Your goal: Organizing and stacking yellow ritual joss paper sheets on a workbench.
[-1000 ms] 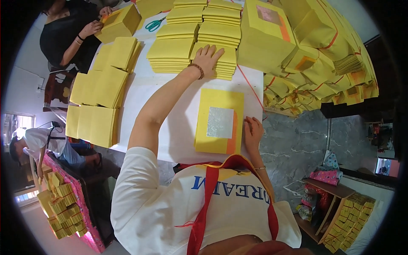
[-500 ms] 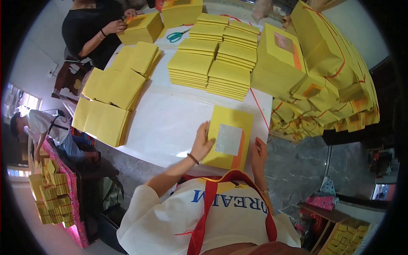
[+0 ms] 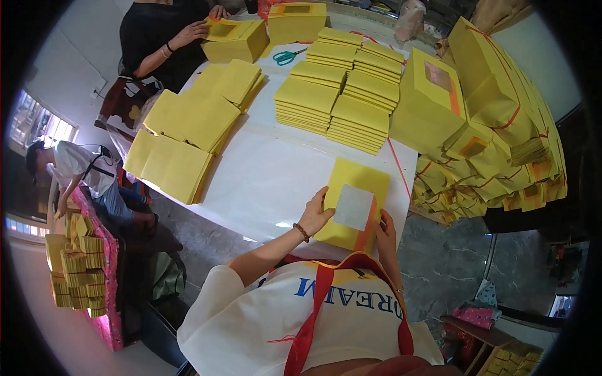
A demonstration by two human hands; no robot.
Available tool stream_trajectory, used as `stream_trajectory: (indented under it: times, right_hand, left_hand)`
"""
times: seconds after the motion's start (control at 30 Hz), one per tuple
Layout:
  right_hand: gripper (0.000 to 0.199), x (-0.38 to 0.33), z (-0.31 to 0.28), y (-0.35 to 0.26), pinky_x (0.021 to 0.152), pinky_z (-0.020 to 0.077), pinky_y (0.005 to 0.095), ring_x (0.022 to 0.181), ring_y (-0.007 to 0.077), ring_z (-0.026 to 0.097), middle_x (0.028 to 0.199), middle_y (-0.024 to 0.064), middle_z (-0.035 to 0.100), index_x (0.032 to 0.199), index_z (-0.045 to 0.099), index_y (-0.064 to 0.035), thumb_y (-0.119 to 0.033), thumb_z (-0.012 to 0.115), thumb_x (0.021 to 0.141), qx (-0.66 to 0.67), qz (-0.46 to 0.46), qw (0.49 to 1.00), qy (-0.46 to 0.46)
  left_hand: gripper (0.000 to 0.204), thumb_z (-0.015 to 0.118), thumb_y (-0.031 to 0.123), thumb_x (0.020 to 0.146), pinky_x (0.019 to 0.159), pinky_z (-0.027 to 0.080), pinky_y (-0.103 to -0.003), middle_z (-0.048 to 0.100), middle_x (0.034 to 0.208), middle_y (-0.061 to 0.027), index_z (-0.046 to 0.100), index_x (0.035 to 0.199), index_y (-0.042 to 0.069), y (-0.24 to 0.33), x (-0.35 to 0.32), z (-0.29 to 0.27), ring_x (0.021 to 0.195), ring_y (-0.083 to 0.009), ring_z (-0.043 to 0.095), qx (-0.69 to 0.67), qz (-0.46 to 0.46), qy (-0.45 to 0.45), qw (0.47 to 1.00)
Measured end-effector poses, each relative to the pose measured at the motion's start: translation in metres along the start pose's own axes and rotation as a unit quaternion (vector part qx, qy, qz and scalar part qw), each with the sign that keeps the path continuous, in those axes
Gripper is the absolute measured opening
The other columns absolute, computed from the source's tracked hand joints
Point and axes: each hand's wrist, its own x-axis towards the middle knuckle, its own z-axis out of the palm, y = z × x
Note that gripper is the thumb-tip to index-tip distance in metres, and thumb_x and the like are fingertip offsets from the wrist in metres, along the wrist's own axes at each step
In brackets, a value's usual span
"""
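A flat yellow paper bag [image 3: 342,235] with a pale rectangular window and an orange strip along one side lies at the table's near edge, just in front of me. At its left edge is my left hand [image 3: 315,213], closed on the paper with the thumb on top near the window. My right hand [image 3: 386,236] grips the opposite edge beside the orange strip, its fingertips over the paper and its palm partly hidden. Whether more pieces lie beneath the bag, I cannot tell.
Neat piles of folded yellow bags [image 3: 307,97] and looser piles [image 3: 188,122] cover the white table [image 3: 251,169]. Green-handled scissors [image 3: 285,57] lie beyond. A tall yellow stack [image 3: 426,103] stands right, beside red-tied bundles [image 3: 508,119]. A co-worker's hand [image 3: 191,32] is far left; another person [image 3: 84,166] works behind.
My right hand has come in from beside the bag onto its right edge. The whole view has shifted a little. Far left, the co-worker's hand now lifts a yellow piece.
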Motion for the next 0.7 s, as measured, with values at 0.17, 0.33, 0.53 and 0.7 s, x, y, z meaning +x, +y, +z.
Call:
stream_trajectory:
  times: [0.17, 0.33, 0.53, 0.7]
  right_hand:
    - [0.048, -0.001, -0.003, 0.006, 0.087, 0.0420, 0.0290, 0.105, 0.0187, 0.051, 0.120, 0.0149, 0.051, 0.132, 0.038, -0.0002, -0.014, 0.054, 0.089, 0.034, -0.002, 0.999, 0.009]
    - [0.047, -0.009, -0.013, 0.014, 0.084, 0.0431, 0.0280, 0.100, 0.0176, 0.053, 0.115, 0.0136, 0.054, 0.131, 0.041, 0.0000, -0.014, 0.055, 0.088, 0.011, -0.009, 1.000, 0.000]
    - [0.045, -0.012, -0.017, 0.029, 0.083, 0.0432, 0.0282, 0.097, 0.0163, 0.053, 0.112, 0.0121, 0.055, 0.129, 0.044, 0.0001, -0.014, 0.055, 0.088, 0.006, -0.005, 1.000, 0.027]
    - [0.043, -0.007, -0.007, 0.021, 0.086, 0.0420, 0.0273, 0.100, 0.0153, 0.052, 0.114, 0.0093, 0.054, 0.126, 0.047, -0.0004, -0.011, 0.057, 0.086, 0.011, -0.004, 0.999, 0.041]
  left_hand:
    - [0.070, 0.065, 0.013, 0.075, 0.087, 0.043, -0.031, 0.052, 0.109, -0.0135, 0.029, 0.134, 0.001, -0.007, 0.012, 0.002, 0.097, -0.0204, 0.052, -0.098, -0.062, 0.017, 0.993]
    - [0.073, 0.070, 0.015, 0.074, 0.079, 0.045, -0.028, 0.050, 0.101, -0.0102, 0.029, 0.133, -0.001, 0.012, 0.004, 0.004, 0.088, -0.0169, 0.051, -0.169, -0.146, 0.046, 0.974]
    - [0.071, 0.072, 0.014, 0.068, 0.086, 0.044, -0.036, 0.054, 0.110, -0.0164, 0.037, 0.129, 0.001, -0.018, 0.007, 0.017, 0.093, -0.0299, 0.054, 0.013, -0.119, 0.018, 0.993]
    - [0.062, 0.063, -0.007, 0.072, 0.093, 0.041, -0.032, 0.048, 0.117, -0.0119, 0.034, 0.127, -0.002, -0.019, 0.005, 0.018, 0.109, -0.0214, 0.049, 0.016, 0.089, 0.066, 0.994]
